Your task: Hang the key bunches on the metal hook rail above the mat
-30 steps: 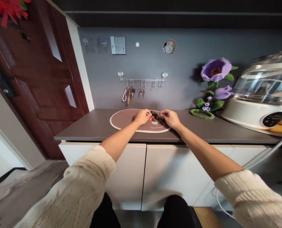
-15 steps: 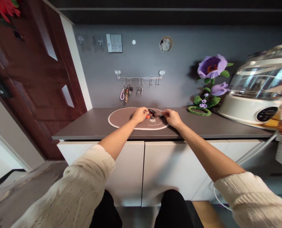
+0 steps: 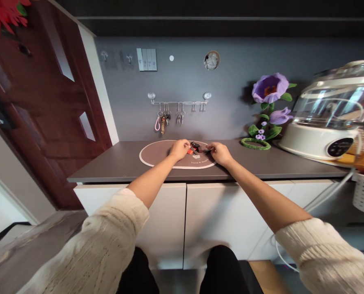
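My left hand [image 3: 179, 150] is closed in a pinch at the left end of a small bunch of keys [image 3: 195, 148] with red and black parts. The bunch is low over a brown oval mat [image 3: 157, 154] with a pale rim. On the other side, my right hand [image 3: 220, 153] pinches a dark piece of the same bunch, its fingertips partly hiding it. The single keys are too small to make out clearly.
Behind the mat, several keys [image 3: 168, 118] hang from a clear hook rail [image 3: 180, 102] on the grey wall. Purple crocheted flowers [image 3: 270, 88] and a white appliance with a clear top [image 3: 319, 139] stand to the right on the dark counter [image 3: 108, 165]. A red-brown door [image 3: 47, 102] is at left.
The view has tilted slightly, so the wall and counter sit a little lower. Both hands stay at the key bunch, with scarcely any movement.
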A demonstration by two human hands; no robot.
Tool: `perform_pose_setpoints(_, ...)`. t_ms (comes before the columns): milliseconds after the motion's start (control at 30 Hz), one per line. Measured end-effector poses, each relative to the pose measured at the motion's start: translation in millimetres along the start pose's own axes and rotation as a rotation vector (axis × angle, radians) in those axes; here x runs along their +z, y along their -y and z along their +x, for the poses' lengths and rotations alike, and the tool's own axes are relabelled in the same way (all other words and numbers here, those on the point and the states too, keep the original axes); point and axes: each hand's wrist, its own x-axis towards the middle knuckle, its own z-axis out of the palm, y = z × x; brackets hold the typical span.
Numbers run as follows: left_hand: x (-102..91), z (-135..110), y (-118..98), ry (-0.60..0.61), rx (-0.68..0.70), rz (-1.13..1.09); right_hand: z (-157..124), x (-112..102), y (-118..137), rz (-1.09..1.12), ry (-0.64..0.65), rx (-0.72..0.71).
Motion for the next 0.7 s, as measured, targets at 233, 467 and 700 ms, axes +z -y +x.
perform_pose_setpoints(233,1.7,2,-4,0.085,0.082,0.171,3,2,0,-0.032,0.019,-0.058)
perform_pose_setpoints(467,-0.2,-1,-9,0.165,0.081,0.3,2,1,4,0.021,0.034,-0.102)
perform_pose_setpoints(700,-4.7,-4,-17,0.181,0.083,0.355,1,1,6,-0.012,0.038,-0.091)
